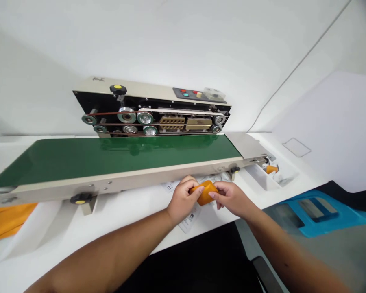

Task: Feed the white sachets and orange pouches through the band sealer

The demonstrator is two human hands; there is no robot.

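Between my two hands is a small orange item, perhaps a folded cloth or pouch; its exact kind is unclear. My left hand pinches its left side, thumb on top. On the other side, my right hand grips the right edge between thumb and fingers. The item is held just above the white table's front edge. Printed white packets or sheets lie under and behind my hands, partly hidden by them.
A band sealing machine with a green conveyor belt stands behind my hands. At right, a white bin holds orange and white items. Orange pieces lie in a container at far left. A blue plastic object stands lower right.
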